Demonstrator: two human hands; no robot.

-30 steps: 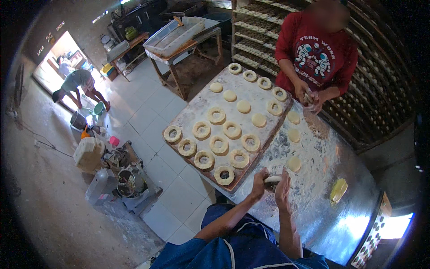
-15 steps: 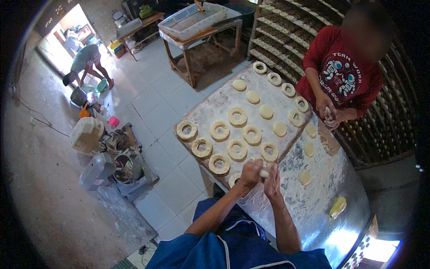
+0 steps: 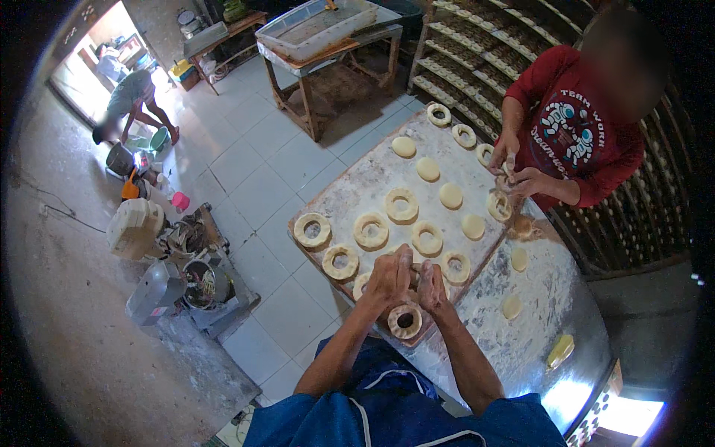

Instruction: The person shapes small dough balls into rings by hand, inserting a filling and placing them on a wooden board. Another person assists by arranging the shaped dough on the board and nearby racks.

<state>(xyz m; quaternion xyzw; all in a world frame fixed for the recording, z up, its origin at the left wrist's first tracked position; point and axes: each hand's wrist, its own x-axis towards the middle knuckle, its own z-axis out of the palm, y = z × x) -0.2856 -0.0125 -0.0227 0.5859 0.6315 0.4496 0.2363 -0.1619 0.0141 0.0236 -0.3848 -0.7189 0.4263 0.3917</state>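
My left hand point(image 3: 387, 281) and my right hand point(image 3: 431, 288) are close together above the near part of a floured wooden board point(image 3: 350, 179). Between their fingers is a pale piece of dough point(image 3: 415, 276), mostly hidden by them. One dough ring point(image 3: 404, 320) lies just below my hands, near the board's corner. Another ring point(image 3: 340, 261) is to their left, and a further ring point(image 3: 456, 267) to their right. Several more rings lie beyond, along with flat dough discs point(image 3: 427, 169).
Across the board a co-worker in a red shirt point(image 3: 573, 141) has both hands over its far right edge. The floured metal table point(image 3: 477, 320) carries two discs and a yellow lump point(image 3: 561, 350). Racks point(image 3: 477, 56) stand behind; a mixer point(image 3: 156, 287) is left; another person point(image 3: 132, 104) bends near the doorway.
My hands have moved a little left and up over the board, uncovering the ring near the corner. The co-worker's hands have come down to the board's edge.
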